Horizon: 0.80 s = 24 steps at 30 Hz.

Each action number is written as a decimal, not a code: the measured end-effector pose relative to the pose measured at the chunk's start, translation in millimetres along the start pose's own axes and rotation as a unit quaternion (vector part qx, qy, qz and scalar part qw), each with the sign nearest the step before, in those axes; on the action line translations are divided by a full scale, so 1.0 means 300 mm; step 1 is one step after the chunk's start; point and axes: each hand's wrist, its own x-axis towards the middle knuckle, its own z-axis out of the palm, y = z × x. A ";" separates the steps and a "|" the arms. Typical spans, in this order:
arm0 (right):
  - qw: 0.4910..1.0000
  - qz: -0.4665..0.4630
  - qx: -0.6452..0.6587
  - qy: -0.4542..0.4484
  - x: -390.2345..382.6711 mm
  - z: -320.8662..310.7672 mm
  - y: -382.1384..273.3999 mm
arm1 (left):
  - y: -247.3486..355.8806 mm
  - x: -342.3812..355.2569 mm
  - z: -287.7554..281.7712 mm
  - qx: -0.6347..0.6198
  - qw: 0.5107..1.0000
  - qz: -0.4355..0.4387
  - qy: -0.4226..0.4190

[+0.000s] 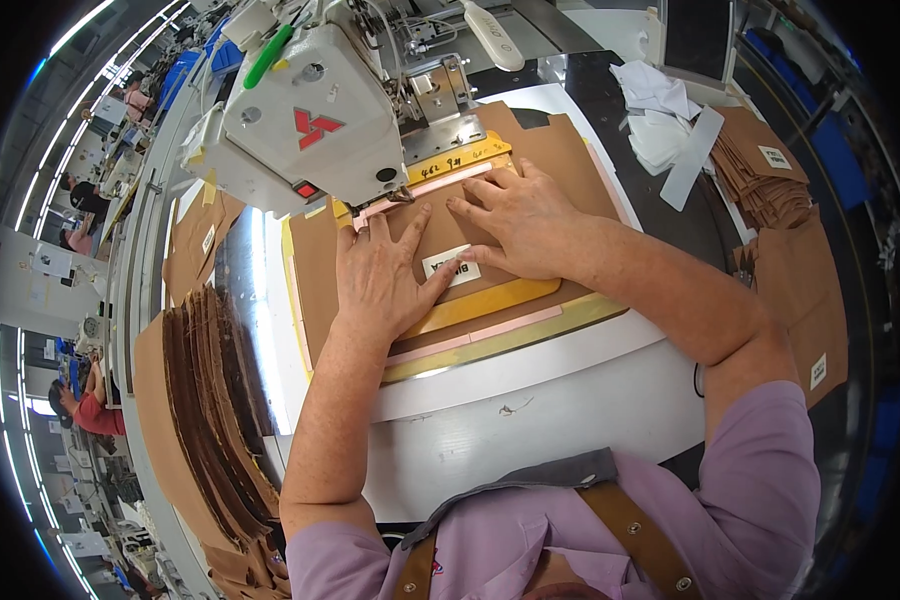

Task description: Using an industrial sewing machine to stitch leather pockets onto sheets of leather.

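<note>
My left hand (378, 268) lies on a brown fabric piece (570, 165), its fingers spread toward the sewing machine's needle area. Also flat and spread, my right hand (530, 228) presses the fabric farther right, its fingertips near a pale pink strip (450, 183). Between my thumbs is a white label (444, 266) on the fabric. A yellow bar with handwriting (460, 158) lies along the far side of the strip; a second yellow bar (495, 305) crosses nearer to me. Neither hand grasps anything. The white sewing machine head (280, 140) stands over the work at the far left.
Stacked brown fabric pieces (165, 400) hang at the left, with more brown pieces (760, 170) piled at the right. White scraps (655, 100) and a pale flat strip (692, 160) lie at the far right. A grey-white table edge (530, 400) runs before me.
</note>
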 end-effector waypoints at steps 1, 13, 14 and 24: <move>1.000 -0.006 0.010 0.015 0.006 0.006 -0.001 | -0.006 -0.002 0.001 0.001 1.000 -0.001 -0.001; 0.996 -0.023 0.048 0.074 0.029 0.003 0.013 | -0.050 -0.022 0.004 0.062 0.997 -0.031 -0.029; 0.996 -0.020 0.066 0.055 0.029 -0.002 0.014 | -0.057 -0.024 0.001 0.061 0.997 -0.034 -0.042; 0.994 -0.033 0.068 0.085 0.063 0.032 -0.035 | -0.115 -0.044 0.069 -0.164 0.986 0.028 0.005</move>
